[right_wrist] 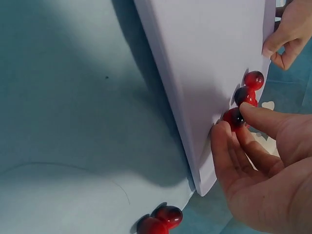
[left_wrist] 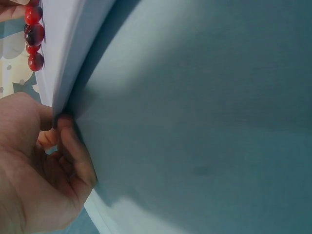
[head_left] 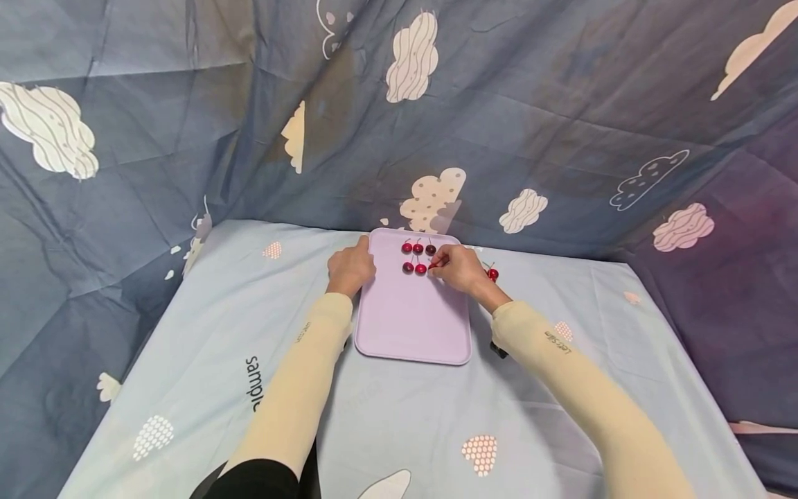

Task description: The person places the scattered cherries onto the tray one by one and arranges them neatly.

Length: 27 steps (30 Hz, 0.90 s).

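A lilac tray (head_left: 411, 319) lies on the pale blue cloth. At its far left edge my left hand (head_left: 351, 267) pinches the rim between thumb and curled fingers, as the left wrist view shows. My right hand (head_left: 458, 269) is over the tray's right side, pinching a red cherry (right_wrist: 233, 118) between thumb and fingers at the tray surface. Three cherries (head_left: 418, 248) with stems form a far row on the tray. Nearer, two more cherries (head_left: 408, 267) sit left of the pinched one. The right fingers partly hide the held cherry.
Off the tray to the right, more cherries (head_left: 492, 274) lie on the cloth, partly behind my right wrist. A small dark object (head_left: 499, 350) shows beside the right sleeve. A dark patterned curtain (head_left: 349, 187) rises behind the table's far edge.
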### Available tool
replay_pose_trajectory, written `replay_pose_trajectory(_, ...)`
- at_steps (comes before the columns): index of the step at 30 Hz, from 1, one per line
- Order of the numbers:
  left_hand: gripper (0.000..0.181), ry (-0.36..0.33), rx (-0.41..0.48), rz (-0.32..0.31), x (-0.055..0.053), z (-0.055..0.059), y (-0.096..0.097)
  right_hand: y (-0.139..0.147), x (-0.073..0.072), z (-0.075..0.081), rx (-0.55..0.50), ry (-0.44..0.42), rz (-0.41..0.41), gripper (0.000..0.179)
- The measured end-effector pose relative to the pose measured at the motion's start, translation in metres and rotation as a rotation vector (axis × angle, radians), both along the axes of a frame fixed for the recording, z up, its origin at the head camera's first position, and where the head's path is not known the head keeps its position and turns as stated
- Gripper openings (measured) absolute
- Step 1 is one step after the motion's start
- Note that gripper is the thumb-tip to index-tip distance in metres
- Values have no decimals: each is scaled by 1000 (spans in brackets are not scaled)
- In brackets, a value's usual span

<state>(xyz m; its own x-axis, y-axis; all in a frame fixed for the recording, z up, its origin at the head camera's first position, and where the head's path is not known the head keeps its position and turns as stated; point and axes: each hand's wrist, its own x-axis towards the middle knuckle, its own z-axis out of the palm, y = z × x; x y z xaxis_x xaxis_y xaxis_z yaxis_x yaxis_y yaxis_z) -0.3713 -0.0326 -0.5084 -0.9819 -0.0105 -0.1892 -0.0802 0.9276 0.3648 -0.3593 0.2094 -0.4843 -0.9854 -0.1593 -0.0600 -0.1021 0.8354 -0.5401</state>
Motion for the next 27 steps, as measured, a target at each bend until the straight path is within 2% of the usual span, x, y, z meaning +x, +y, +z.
replay_pose_trajectory(10,46,13,1,-2,0,0,0,-1,-3,-2,6,-19,-14,15)
replay_pose_trajectory(18,50,-24,-2,14,-1,2,0,-2,-2,0,-9,-35,-1,18)
replay_pose_trajectory(23,51,-35,3,13,-1,1,1,5,7,5,-19,-29,-13,33)
replay_pose_trajectory(27,49,-31,13,13,-2,1,0,15,20,8,-117,-22,-57,32)
